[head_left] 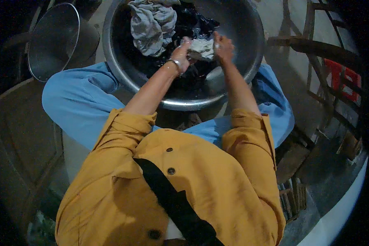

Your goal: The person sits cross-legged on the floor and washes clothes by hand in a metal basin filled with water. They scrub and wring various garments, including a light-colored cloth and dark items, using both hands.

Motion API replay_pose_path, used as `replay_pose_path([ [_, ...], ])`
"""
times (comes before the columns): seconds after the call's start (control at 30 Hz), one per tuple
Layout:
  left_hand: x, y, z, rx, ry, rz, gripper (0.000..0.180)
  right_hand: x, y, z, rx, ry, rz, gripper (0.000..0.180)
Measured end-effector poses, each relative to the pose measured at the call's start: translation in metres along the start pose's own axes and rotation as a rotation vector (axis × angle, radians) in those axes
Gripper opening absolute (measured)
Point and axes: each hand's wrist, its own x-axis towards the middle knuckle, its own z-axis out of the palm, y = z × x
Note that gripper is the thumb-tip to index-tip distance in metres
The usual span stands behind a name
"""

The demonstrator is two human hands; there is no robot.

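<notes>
Between my two hands is a bunched, wet, whitish cloth (202,49), held above dark cloth (192,20) in a wide metal basin (180,103). My left hand (182,54), with a bracelet at the wrist, grips the cloth's left end. At its other end my right hand (223,48) is closed on it, slightly blurred. To the left, a larger crumpled pale grey cloth (151,28) lies in the basin on top of the dark cloth. What lies under the held cloth is partly hidden.
A metal bucket (55,45) stands left of the basin. My legs in blue trousers (82,102) are folded around the basin's near side. On the right are a curved wooden piece of furniture (315,44) and a red object (343,80).
</notes>
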Motion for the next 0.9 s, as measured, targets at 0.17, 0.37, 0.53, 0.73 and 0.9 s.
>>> replay_pose_path([
  [0.17, 0.014, -0.005, -0.036, -0.066, -0.040, -0.114, 0.086, 0.023, 0.061, 0.072, 0.534, -0.272, 0.181, 0.050],
  [0.37, 0.034, -0.010, -0.064, -0.131, -0.209, -0.087, 0.082, -0.050, -0.097, -0.048, 0.551, -0.074, -0.360, 0.026],
  [0.53, -0.014, 0.008, -0.036, -0.123, -0.133, -0.001, 0.043, -0.117, -0.159, -0.111, 0.728, 0.050, -0.434, 0.024],
  [0.73, -0.009, -0.019, -0.010, -0.138, -0.129, -0.026, 0.032, -0.037, -0.116, -0.047, 0.346, 0.247, -0.215, 0.027],
  [0.9, 0.025, -0.010, -0.019, 0.011, -0.142, 0.034, 0.041, -0.031, -0.062, -0.041, 0.493, 0.069, -0.128, 0.037],
])
